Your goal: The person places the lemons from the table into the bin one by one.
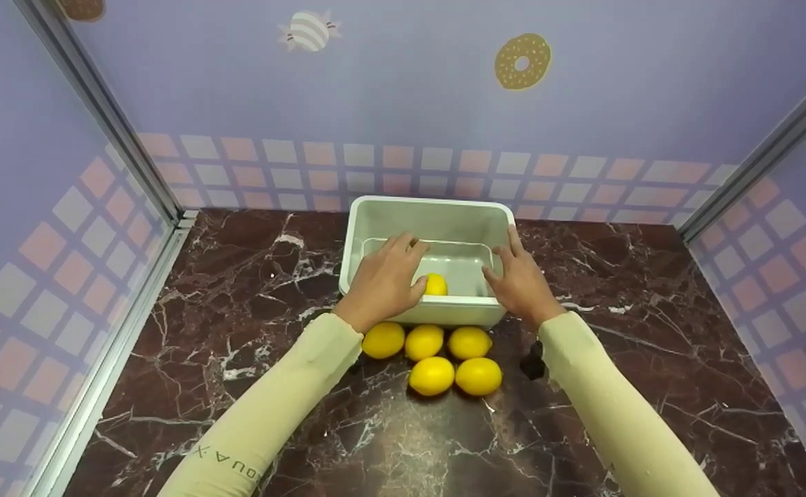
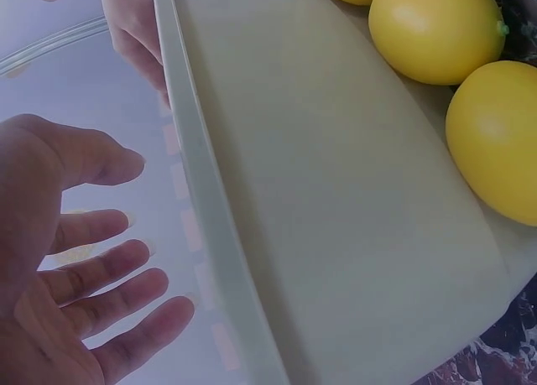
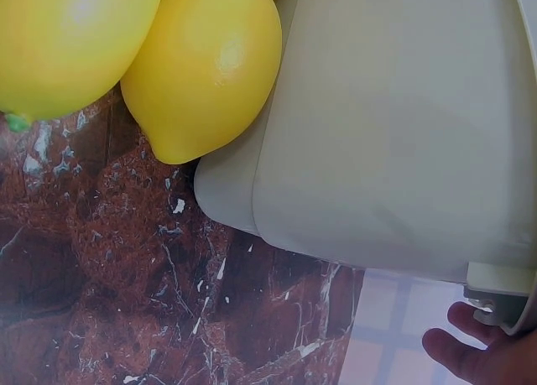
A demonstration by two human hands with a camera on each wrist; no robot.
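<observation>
A pale grey plastic bin (image 1: 430, 201) stands near the back wall, with one lemon (image 1: 436, 284) inside by its front wall. My left hand (image 1: 386, 279) hovers over the bin's left front part. Its fingers are apart and loosely bent in the left wrist view, with nothing between them. My right hand (image 1: 524, 284) is at the bin's right front corner, one finger reaching along the right rim and the thumb over the inside. Fingertips (image 3: 457, 351) show below the rim in the right wrist view; whether they touch it is unclear. Several lemons (image 1: 432, 376) lie outside against and before the bin's front.
The bin and lemons stand on a dark red marbled tabletop (image 1: 272, 400). Behind it rises a purple wall (image 1: 410, 90) with printed sweets and pink and white squares. Side panels with metal frames (image 1: 110, 117) bound the space left and right. A black object (image 1: 533, 360) sits by the right cuff.
</observation>
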